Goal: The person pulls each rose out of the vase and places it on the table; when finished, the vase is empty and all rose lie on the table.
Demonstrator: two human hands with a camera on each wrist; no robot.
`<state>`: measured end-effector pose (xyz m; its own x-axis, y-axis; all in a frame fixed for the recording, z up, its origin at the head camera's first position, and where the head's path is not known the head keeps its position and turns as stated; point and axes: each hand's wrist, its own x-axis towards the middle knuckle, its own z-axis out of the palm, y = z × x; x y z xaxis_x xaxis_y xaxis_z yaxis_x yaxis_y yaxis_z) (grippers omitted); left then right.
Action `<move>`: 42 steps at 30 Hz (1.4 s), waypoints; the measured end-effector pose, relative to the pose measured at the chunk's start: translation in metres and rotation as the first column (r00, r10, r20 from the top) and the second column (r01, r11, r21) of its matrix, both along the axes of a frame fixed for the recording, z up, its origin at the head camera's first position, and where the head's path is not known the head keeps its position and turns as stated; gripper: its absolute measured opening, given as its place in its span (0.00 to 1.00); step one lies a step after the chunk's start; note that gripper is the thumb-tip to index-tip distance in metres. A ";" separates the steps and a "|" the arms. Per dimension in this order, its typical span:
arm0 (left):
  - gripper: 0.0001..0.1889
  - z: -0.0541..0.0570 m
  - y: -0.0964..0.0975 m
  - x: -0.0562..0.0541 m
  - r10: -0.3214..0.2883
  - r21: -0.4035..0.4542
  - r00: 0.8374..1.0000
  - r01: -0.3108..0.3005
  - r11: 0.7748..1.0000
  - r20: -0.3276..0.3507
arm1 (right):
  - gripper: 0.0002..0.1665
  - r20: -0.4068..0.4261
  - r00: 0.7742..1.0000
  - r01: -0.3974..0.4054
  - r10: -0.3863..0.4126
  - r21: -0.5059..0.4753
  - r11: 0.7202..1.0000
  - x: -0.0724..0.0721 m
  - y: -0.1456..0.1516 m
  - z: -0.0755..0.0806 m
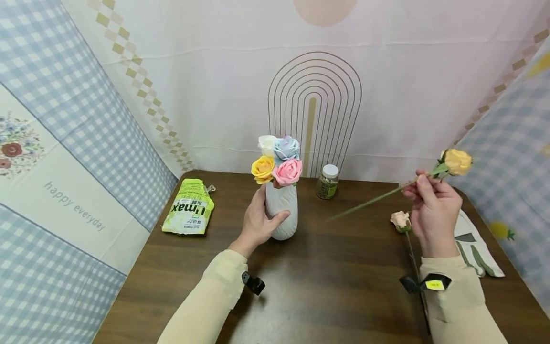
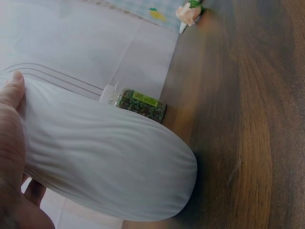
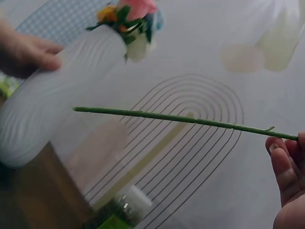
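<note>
My left hand (image 1: pixel 263 220) grips a white ribbed vase (image 1: pixel 283 215), thumb across its front and fingers round its left side. From the vase's mouth rise a yellow rose (image 1: pixel 262 169), a pink rose (image 1: pixel 288 172), a light blue rose (image 1: pixel 286 147) and a white rose (image 1: pixel 267 144). Out to the right, my right hand (image 1: pixel 434 210) pinches the stem of another yellow rose (image 1: pixel 458 162) just below its bloom. The long green stem (image 3: pixel 190 119) slants down and left, its cut end pointing toward the vase. Beneath the right forearm lies a peach rose (image 1: pixel 401 220), its stem partly hidden.
A white-lidded jar (image 1: pixel 328 182) of green and brown grains stands right of the vase. At the left lies a green-and-white packet (image 1: pixel 189 208). White and green gloves (image 1: pixel 472 243) lie by the table's right edge. A printed cloth (image 1: pixel 223 95) hangs behind the table.
</note>
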<state>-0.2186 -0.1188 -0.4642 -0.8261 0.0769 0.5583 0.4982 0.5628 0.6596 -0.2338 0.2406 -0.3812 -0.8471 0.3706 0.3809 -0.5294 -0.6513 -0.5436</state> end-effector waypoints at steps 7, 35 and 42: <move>0.48 0.001 -0.001 0.000 0.000 -0.006 1.000 0.000 1.000 0.019 | 0.18 0.028 1.000 -0.017 0.013 0.166 0.986 0.010 0.006 -0.029; 0.47 0.002 0.000 0.002 0.008 -0.006 0.999 -0.008 1.000 0.042 | 0.12 0.029 0.892 0.123 -0.452 0.945 0.303 0.005 0.041 -0.085; 0.48 0.002 0.000 0.003 0.011 -0.007 0.999 -0.011 1.000 0.038 | 0.10 -0.035 0.902 0.108 -0.431 0.984 0.144 0.001 0.054 -0.113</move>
